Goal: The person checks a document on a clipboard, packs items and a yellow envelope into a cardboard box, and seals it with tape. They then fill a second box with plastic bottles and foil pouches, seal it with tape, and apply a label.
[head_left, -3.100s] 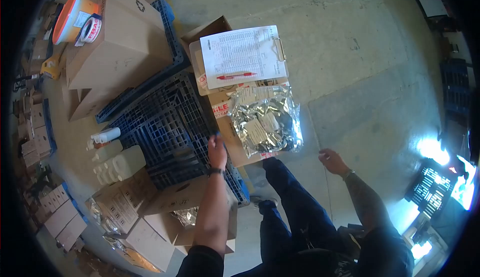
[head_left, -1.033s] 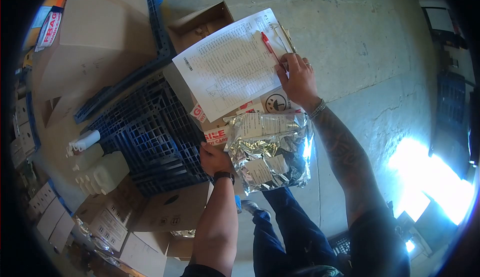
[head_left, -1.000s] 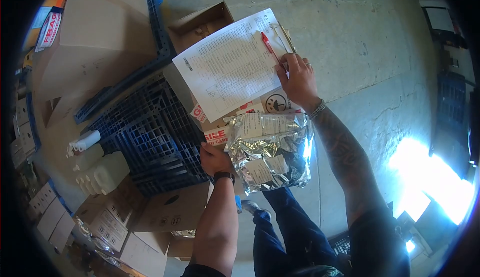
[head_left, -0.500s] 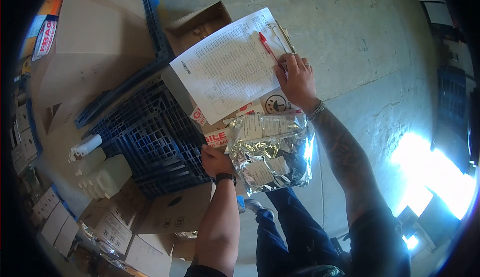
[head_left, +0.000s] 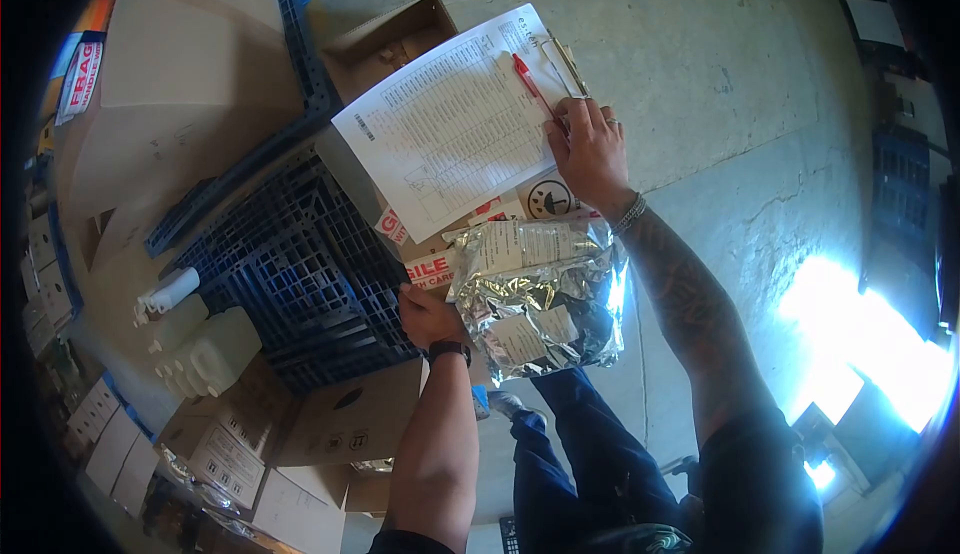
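Clipboard sits just beyond the silver bag, slanted, its printed sheet covering most of it; far left part reaches over toward the small box beyond the bag. Carton is under the bag, fragile tape showing just left of it. Blue pallet is farther left of the bag.

Risks, my read: pen lies loose-looking along the clip end, beyond the bag; could roll or drop if the board tips. Sheet could crease or pull at the clip if the board gets dragged by paper rather than edge. Bag looks slick and reaches the carton's near side, above the person's legs; a carton tilt or a knock from the right forearm could slide it off.

Right hand: beyond the bag, near its right side. Fingers bent in, little gap between thumb and fingers, gripping the clipboard's right edge. Pen's lower end runs in at the fingers; cannot tell if it's pinched too.

Left hand: just left of the bag, by the carton's side, below the tape. Fingers half curled, nothing visibly held. Contact with carton or bag looks likely, but fingertips are unclear; can't tell if it grips.
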`<state>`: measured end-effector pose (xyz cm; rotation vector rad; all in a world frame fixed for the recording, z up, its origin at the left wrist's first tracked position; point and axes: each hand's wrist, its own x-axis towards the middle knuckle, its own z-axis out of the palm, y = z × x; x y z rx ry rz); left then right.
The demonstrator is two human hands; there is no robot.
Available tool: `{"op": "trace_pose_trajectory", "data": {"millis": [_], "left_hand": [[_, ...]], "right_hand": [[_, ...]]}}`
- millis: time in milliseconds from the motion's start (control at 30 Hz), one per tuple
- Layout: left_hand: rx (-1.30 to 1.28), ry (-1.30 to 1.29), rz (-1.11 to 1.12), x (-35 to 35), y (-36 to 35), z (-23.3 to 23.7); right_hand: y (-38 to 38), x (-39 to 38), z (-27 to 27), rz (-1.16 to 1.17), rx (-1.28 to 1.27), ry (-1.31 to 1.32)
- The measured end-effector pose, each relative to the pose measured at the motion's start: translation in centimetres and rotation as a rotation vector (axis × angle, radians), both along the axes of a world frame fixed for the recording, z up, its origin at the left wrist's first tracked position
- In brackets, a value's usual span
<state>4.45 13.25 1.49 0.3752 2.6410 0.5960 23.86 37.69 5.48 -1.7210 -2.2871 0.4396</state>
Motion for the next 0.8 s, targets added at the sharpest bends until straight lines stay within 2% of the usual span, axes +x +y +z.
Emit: {"op": "trace_pose_trajectory", "data": {"millis": [433,533,600,667,800], "left_hand": [[-0.009,-0.048,0.005,0.0,0.3,0.3],[-0.104,-0.056,0.021,0.3,0.7,0.8],[0.043,-0.023,-0.019,0.4,-0.6,-0.9],[-0.009,0.032,0.006,0.0,-0.4,-1.0],[0.007,0.036,0.014,-1.2,-0.2,-0.4]], "right_hand": [[0.1,0.1,-0.3,0.002,0.037,0.020],[0.3,0.2,-0.4,0.008,0.030,-0.004],[0.3,0.6,-2.0,0.019,0.134,-0.049],[0.8,0.4,-2.8,0.080,0.222,-0.038],[1.2,0.1,-1.4,0.120,0.071,-0.055]]}}
